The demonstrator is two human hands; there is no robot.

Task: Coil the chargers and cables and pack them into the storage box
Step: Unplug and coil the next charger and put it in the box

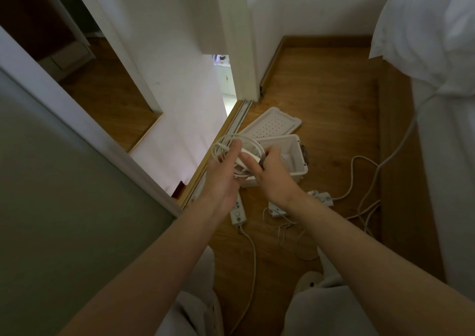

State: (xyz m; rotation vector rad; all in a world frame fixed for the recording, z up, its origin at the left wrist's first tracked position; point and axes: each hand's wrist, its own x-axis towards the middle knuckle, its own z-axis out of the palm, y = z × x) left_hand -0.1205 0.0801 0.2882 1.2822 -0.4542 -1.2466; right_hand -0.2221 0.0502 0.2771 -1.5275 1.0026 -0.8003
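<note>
Knees in pale trousers (195, 312) sit nearest, above the wood floor (321, 78). Both hands hover over the open box (295, 163). The left hand (223, 173) keeps its fingers straight, apparently as a form for the white cable (226, 143) looped round them. The right hand (273, 171) curls on the cable, probably to feed turns. The coil looks thin, loose and springy. The lid (272, 125) lies just beyond the box; power strips (237, 215) wait nearer, uncoiled.

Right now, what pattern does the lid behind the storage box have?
White lid, grid of small dots; head view.
</note>
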